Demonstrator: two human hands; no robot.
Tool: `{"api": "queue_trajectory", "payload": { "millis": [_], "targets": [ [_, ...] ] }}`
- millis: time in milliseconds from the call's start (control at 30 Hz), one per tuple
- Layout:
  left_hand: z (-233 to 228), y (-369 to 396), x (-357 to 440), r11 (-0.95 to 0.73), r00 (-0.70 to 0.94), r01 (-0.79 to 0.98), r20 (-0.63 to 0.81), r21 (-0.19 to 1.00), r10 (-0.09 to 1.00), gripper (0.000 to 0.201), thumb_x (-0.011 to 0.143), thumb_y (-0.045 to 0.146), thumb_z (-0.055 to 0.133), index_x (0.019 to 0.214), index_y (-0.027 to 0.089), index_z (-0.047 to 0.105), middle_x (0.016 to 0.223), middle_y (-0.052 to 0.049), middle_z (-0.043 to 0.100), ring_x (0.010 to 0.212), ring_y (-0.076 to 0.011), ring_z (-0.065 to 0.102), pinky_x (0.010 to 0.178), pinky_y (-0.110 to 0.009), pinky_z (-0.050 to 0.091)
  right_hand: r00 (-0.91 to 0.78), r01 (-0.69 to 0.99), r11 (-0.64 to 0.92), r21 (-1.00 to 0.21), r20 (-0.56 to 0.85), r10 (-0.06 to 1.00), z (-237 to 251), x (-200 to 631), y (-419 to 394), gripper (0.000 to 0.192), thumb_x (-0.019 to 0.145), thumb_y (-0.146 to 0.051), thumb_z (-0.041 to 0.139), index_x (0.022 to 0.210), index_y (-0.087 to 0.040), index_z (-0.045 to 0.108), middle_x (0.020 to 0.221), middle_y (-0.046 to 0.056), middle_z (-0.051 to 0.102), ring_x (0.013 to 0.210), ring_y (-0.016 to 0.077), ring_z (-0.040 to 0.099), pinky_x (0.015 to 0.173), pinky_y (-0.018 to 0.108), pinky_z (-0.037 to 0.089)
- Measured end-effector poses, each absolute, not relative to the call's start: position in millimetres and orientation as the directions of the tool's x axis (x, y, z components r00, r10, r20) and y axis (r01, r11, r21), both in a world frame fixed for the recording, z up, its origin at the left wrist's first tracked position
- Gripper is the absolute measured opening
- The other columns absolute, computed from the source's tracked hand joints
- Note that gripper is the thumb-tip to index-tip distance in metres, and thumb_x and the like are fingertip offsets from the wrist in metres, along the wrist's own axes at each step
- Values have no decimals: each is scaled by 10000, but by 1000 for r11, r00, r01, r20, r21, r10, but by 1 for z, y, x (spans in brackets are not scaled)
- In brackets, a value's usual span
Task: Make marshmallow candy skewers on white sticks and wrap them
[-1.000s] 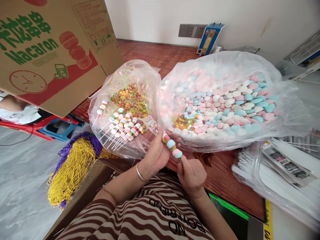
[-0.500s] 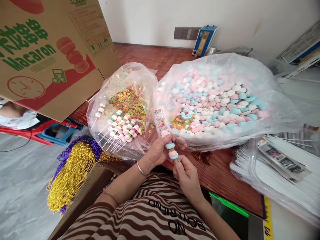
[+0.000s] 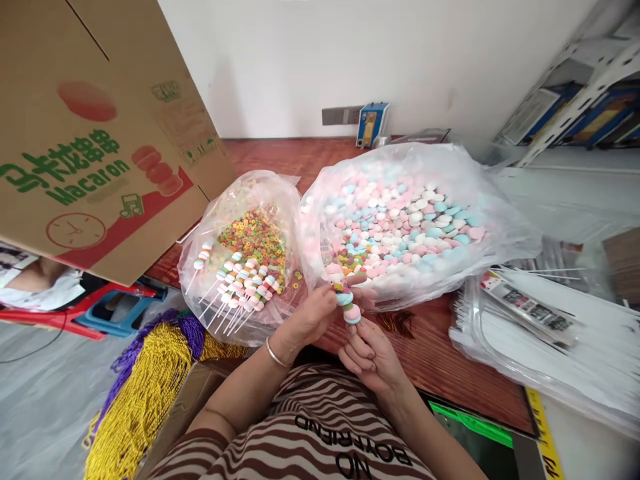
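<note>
My left hand (image 3: 311, 315) is closed around a candy skewer (image 3: 345, 300) of stacked pink, blue and green-brown pieces. A clear printed wrapper (image 3: 327, 252) extends beyond its far end. My right hand (image 3: 373, 353) pinches at the skewer's near end, just below the lowest pink and blue piece; its stick is hidden by the fingers. To the left, finished-looking marshmallow skewers (image 3: 249, 283) with white sticks lie on a clear bag of small ring candies (image 3: 255, 237). Beyond my hands lies a large clear bag of pink, white and blue marshmallows (image 3: 400, 220), with some ring candies at its near left.
A large cardboard box (image 3: 107, 200) stands at the left. Gold and purple bead strands (image 3: 135, 393) hang below it. Packs of white sticks (image 3: 530, 347) and printed wrappers (image 3: 530, 310) lie on the right. A blue device (image 3: 373, 125) stands by the wall.
The camera view has tilted upward and shifted right. My hands keep the skewer between them, and its wrapped far end now points away over the large bag's near edge.
</note>
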State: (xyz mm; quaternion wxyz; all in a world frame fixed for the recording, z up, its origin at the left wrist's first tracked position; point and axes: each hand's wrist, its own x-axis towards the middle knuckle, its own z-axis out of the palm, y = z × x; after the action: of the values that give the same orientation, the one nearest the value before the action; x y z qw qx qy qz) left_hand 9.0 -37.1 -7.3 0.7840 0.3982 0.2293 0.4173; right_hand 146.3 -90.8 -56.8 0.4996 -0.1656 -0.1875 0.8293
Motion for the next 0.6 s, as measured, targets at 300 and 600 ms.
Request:
{"api": "queue_trajectory", "payload": {
  "millis": [300,600],
  "targets": [
    [14,15,-4,313,566,-562,80,766,820,1100,482,807,837,1389,224,619,1231,-164,720,1242,-392,625,1029,-508,496,-524,-803,-467,-370,66,849,-50,145,-84,230,936,-354,731,826,-158,681,426,-169,201,311,9,75,343,139,271],
    [35,22,24,286,207,-822,-210,492,956,156,995,207,606,852,154,638,613,72,459,511,-35,492,607,-154,506,-86,-364,11,-931,46,995,-51,153,-80,250,973,-431,633,858,-210,617,522,-97,381,426,77,302,449,224,310]
  ]
}}
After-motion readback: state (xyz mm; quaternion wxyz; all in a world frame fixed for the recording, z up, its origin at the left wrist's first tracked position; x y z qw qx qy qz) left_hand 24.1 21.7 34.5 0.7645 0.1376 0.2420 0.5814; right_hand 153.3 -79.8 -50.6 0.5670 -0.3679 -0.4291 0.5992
